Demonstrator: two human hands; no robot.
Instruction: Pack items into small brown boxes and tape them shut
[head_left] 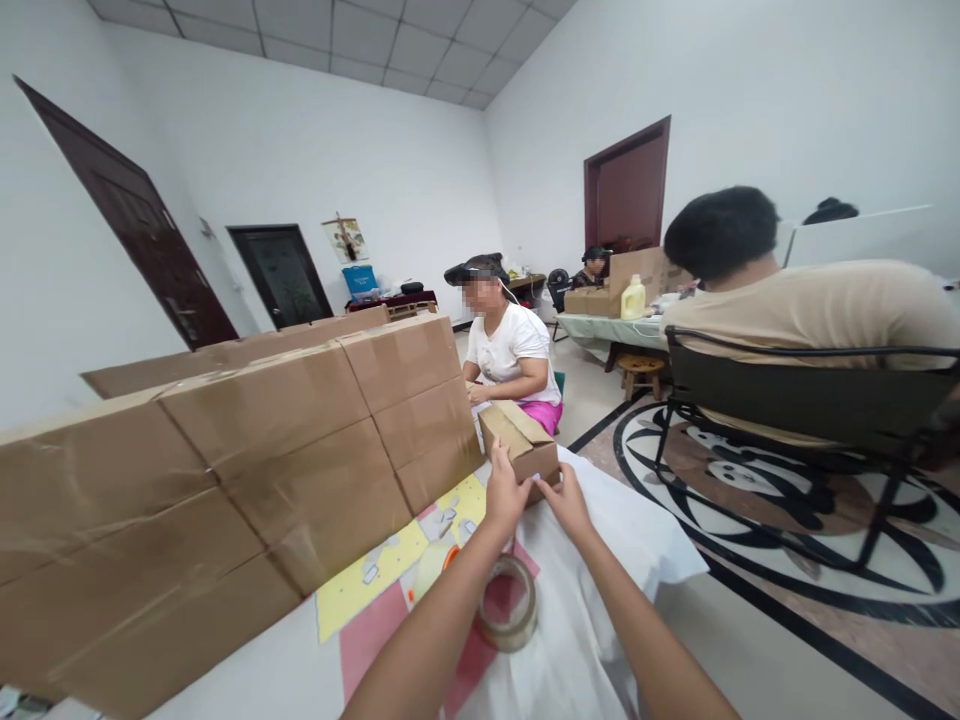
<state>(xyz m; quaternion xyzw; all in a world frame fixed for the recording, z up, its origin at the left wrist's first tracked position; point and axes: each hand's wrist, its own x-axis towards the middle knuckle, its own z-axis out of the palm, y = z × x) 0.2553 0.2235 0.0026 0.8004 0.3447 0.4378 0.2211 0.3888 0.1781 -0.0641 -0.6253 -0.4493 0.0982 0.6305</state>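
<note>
A small brown cardboard box (517, 437), its top taped, sits on the white-covered table (637, 545) in front of me. My left hand (505, 492) grips its near left corner, fingers wrapped on the side. My right hand (568, 503) presses against the box's near right edge, fingers curled on it. A roll of clear packing tape (511, 601) lies on the table just under my forearms, beside an orange-and-white tape piece (433, 565).
A wall of large taped cartons (247, 460) runs along the table's left. A person in a white top sits beyond the small box. Another person in a beige shirt sits on a black chair (795, 400) to the right. Yellow and pink sheets (375, 580) lie on the table.
</note>
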